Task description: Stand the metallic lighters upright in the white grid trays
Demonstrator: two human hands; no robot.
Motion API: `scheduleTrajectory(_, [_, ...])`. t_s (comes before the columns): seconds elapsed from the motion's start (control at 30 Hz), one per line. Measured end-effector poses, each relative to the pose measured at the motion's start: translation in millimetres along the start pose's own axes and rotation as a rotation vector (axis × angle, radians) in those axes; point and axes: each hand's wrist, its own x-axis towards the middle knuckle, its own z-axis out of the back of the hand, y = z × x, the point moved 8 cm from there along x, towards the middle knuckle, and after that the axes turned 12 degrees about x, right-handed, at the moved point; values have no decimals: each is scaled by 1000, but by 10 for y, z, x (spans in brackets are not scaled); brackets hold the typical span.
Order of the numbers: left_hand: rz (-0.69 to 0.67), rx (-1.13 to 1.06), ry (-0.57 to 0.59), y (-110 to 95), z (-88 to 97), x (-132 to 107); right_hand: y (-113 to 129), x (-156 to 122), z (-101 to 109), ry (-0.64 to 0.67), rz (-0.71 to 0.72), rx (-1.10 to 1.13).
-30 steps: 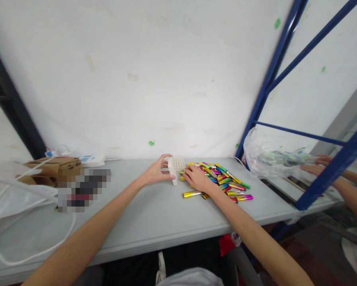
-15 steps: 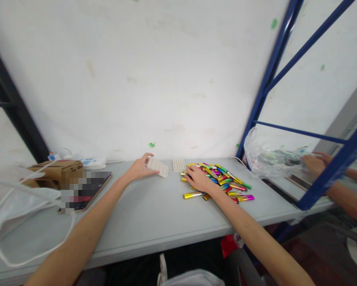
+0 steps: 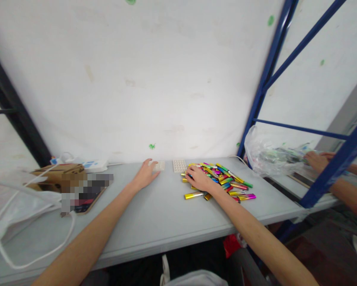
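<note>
My left hand (image 3: 145, 175) lies flat on a white dimpled tray (image 3: 159, 165) near the back of the grey table (image 3: 154, 222), fingers stretched over its left part. A second white dimpled tray (image 3: 179, 165) lies flat just to its right. My right hand (image 3: 198, 178) rests palm-down on the left edge of a pile of shiny coloured sticks (image 3: 222, 180), its fingers curled among them; what they grip, if anything, is hidden. A gold stick (image 3: 193, 195) lies apart at the pile's front.
A cardboard box (image 3: 51, 173), a power strip (image 3: 90, 163), a dark tablet (image 3: 85, 194) and a white bag with cord (image 3: 8, 214) sit at the left. A blue rack post (image 3: 264, 79) and clear plastic bag (image 3: 267, 155) stand right. Another person's hands (image 3: 317, 159) work beyond it.
My left hand has carried one white tray leftward off the other and laid it flat on the table. My right hand stayed on the stick pile.
</note>
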Motion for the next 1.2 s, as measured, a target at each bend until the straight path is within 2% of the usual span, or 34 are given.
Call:
scheduleTrajectory(0.07, [-120,-45,-22,-411,-54,-9,5,-2,4,-2,0,5])
scheduleTrajectory(0.13, [-212,-76,4,-775,-140,-21,7,-5,7,-6,2,15])
scheduleTrajectory(0.17, [-237,-87,20,-907,-175,-24,5,-7,10,-10,1,21])
scheduleTrajectory(0.23, [-249,-92,35,-1043,-197,-24,-5,-9,13,-17,-6,34])
scheduleTrajectory(0.3, [-235,-87,30,-1036,-156,-22,-16,-10,13,-18,-11,42])
scheduleTrajectory(0.43, [-157,-73,-3,-808,14,-26,-24,-2,11,-8,-2,47])
scheduleTrajectory(0.57, [-69,6,36,-634,109,-19,-20,4,11,-1,7,53])
scheduleTrajectory(0.63, [-42,53,68,-628,136,-19,-19,3,14,-3,7,57])
scheduleTrajectory(0.73, [-25,112,127,-722,157,-46,-54,1,44,-29,-25,64])
scheduleTrajectory(0.87, [-18,167,203,-944,111,-117,-250,-26,163,-99,-177,32])
scheduleTrajectory(0.97, [-15,178,212,-1043,37,-150,-472,-102,289,-143,-321,-22])
scheduleTrajectory(1.1, [-51,137,196,-1015,-66,-156,-802,-304,483,-240,-510,-135])
scheduleTrajectory(1.2, [-68,84,172,-949,-96,-152,-1027,-450,522,-244,-610,-129])
